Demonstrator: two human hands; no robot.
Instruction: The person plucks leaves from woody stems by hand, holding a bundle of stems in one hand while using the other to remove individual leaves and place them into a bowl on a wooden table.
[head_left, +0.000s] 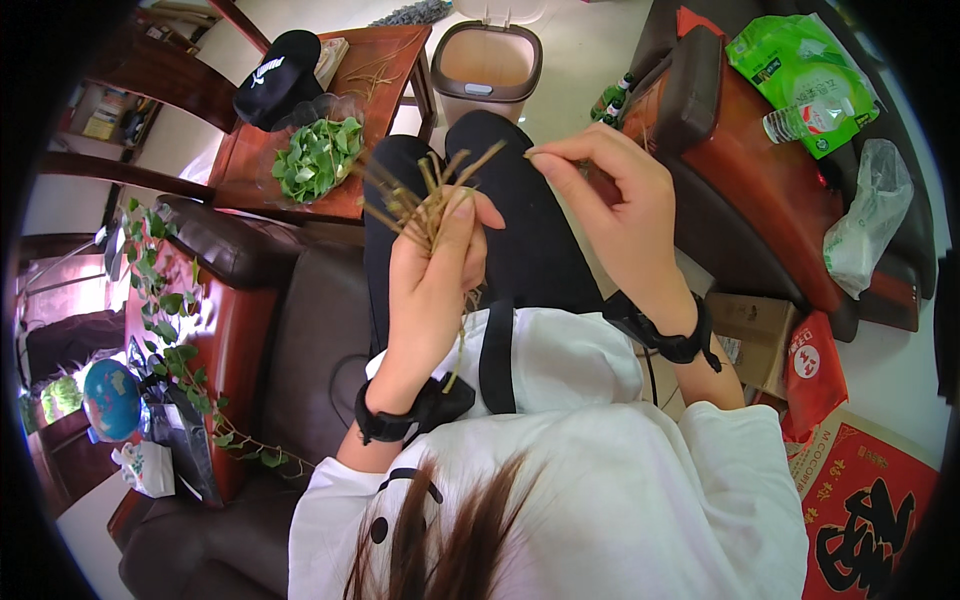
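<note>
My left hand (439, 255) is closed around a bundle of thin brownish plant stems (427, 195) above my lap, their ends fanning out past the fingers. To the right of the bundle, my right hand (615, 202) is raised with thumb and index fingertip pinched on a tiny greenish piece (529, 154), too small to identify. A clear bowl (264, 169) heaped with green leaves (319, 157) rests on the wooden table (247, 161) at the upper left. Some loose thin stems (375, 75) lie on that table, beyond the bowl.
A black cap (279, 79) sits beside the bowl. An open bin (487, 64) stands beyond my knees, with green bottles (611, 97) to its right. On the right armrest are a green package (802, 75) and a plastic bottle (810, 120). A trailing vine (172, 304) hangs at left.
</note>
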